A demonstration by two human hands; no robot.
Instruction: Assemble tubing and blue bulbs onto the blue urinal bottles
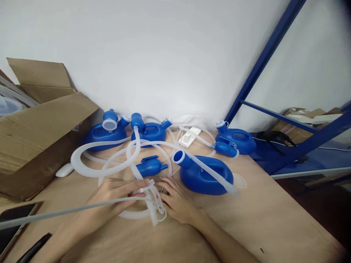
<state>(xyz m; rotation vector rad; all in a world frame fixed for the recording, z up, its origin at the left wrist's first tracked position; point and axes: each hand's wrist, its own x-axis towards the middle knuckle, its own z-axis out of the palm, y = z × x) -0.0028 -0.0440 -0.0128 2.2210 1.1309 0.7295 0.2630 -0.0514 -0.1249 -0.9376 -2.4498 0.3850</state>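
Nearest the camera, at the front-left corner of the worktop (246, 226), a phone (13, 223) was seen lying flat. Moving right, the left hand (115, 197) was laid over a thin tube (63, 211), fingers pinching it against a clear plastic fitting (154, 204). The right hand (177, 201) was pressed flat beside that fitting, steadying it, nothing gripped as far as could be told. Looks like the tube was being joined to the fitting; next bit probably calls for a firm push with both ends lined up. Behind, a corrugated hose (90, 170) was looped, and a blue bottle (205, 175) sat toward the right, others at the back edge.
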